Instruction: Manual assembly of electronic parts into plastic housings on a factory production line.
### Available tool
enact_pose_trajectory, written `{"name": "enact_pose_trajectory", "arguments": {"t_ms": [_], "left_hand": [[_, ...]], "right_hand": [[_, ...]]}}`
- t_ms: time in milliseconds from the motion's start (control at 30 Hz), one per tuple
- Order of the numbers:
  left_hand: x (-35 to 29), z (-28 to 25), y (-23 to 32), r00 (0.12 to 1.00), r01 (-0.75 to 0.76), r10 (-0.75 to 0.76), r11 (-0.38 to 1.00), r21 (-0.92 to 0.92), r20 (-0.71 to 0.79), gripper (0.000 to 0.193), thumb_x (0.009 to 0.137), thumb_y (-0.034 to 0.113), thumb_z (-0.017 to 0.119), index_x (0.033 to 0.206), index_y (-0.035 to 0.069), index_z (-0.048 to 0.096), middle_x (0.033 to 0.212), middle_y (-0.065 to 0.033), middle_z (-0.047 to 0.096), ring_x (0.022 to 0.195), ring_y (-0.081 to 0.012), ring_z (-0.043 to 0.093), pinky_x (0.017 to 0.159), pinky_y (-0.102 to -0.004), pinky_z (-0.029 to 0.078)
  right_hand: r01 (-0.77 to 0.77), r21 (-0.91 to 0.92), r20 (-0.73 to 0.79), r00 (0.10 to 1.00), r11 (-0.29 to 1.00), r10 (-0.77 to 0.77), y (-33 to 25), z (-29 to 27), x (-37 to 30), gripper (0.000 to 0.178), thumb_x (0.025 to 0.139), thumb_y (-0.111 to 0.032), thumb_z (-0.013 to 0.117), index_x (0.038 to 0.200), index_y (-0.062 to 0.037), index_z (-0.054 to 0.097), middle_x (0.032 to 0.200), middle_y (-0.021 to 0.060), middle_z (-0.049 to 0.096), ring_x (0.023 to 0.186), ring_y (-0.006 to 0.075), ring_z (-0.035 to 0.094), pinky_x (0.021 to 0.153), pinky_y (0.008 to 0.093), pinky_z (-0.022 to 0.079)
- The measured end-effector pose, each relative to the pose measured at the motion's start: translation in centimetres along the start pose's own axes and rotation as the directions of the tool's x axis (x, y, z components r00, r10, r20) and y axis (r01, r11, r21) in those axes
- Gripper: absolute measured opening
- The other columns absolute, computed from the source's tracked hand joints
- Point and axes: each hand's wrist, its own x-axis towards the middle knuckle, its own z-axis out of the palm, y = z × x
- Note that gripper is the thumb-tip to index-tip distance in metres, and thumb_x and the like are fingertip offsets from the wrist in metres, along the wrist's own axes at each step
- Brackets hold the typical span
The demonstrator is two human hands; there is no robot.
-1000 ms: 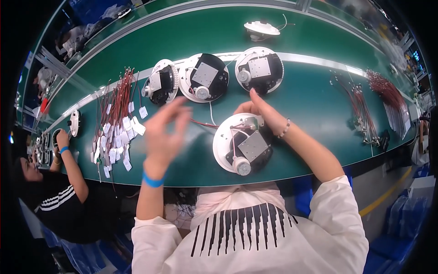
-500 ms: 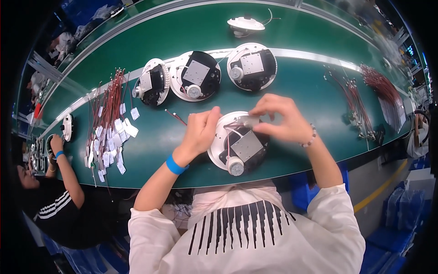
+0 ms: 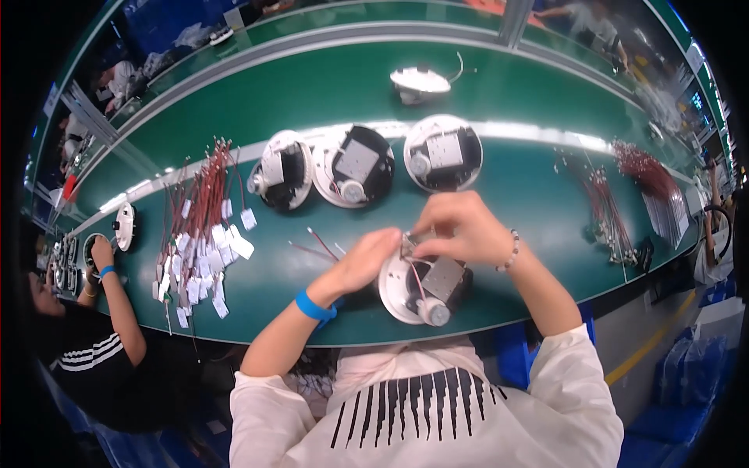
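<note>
The green table (image 3: 538, 214) curves across the view, its near edge passing just below the working spot. Room to move lies on both sides: a broad stretch toward the right-hand wire bundle (image 3: 605, 199), a narrower one toward the tagged wire bundle (image 3: 207, 242) at left. Beyond the hands, three similar discs (image 3: 445, 152) stand in a row (the far pair nearly touching), leaving a strip of green between them and the work. The white-and-black round unit (image 3: 445, 279) lies near the front edge, its silver motor (image 3: 435, 313) toward the person. Over its upper side the right hand (image 3: 460, 226) curls, thumb and forefinger almost meeting; the left hand (image 3: 367, 261) reaches in, fingers close together, tips beside the right's. Whether either grasps the small wires (image 3: 416, 271) there (the fingertips are blurred) I cannot tell.
</note>
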Motion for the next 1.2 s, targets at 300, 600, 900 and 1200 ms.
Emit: {"name": "enact_pose_trajectory", "arguments": {"t_ms": [300,600,900,1200], "left_hand": [[-6.1,-1.4,7.4,0.986,0.111,-0.141,0.955,-0.274,-0.090,0.035,0.072,0.014,0.061,0.100,0.002,0.044,0.081,-0.0057,0.057,0.062,-0.0064,0.053,0.050,-0.0171,0.041],[-15.4,-20.7,15.0,0.543,0.439,0.458,0.560,0.703,-0.703,0.022,0.064,0.012,0.067,0.079,-0.002,0.058,0.065,-0.0081,0.061,0.057,-0.0140,0.058,0.054,-0.0242,0.044],[-20.1,-35.1,6.1,0.433,0.901,0.457,-0.188,0.392,-0.777,0.015,0.062,0.010,0.063,0.069,-0.001,0.056,0.074,-0.0203,0.057,0.073,-0.0323,0.057,0.064,-0.0394,0.047],[-17.3,-34.1,2.8,0.552,0.821,0.439,-0.433,0.371,-0.709,0.010,0.067,0.009,0.053,0.060,0.009,0.061,0.064,-0.0100,0.060,0.063,-0.0225,0.060,0.052,-0.0315,0.047]], "right_hand": [[0.120,0.251,-0.253,0.966,0.961,-0.055,0.9,0.4,-2.4,0.024,0.064,-0.006,0.064,0.087,-0.0045,0.061,0.098,0.0079,0.052,0.059,0.0062,0.051,0.049,0.0177,0.041],[-0.101,0.140,0.005,0.995,0.985,0.102,2.5,5.6,-2.8,0.014,0.065,-0.005,0.064,0.079,-0.0032,0.062,0.090,0.0048,0.055,0.050,0.0044,0.047,0.045,0.0167,0.039],[0.188,-0.323,-0.170,0.952,0.928,-0.253,0.8,-1.9,3.0,0.004,0.065,0.002,0.053,0.067,-0.0005,0.056,0.069,0.0084,0.057,0.058,0.0134,0.052,0.053,0.0223,0.041],[-0.823,0.128,-0.355,0.483,0.554,0.800,18.1,-12.4,13.1,0.058,0.075,-0.047,0.052,0.114,-0.0047,0.043,0.109,0.0130,0.048,0.081,0.0320,0.055,0.059,0.0339,0.047]]}}
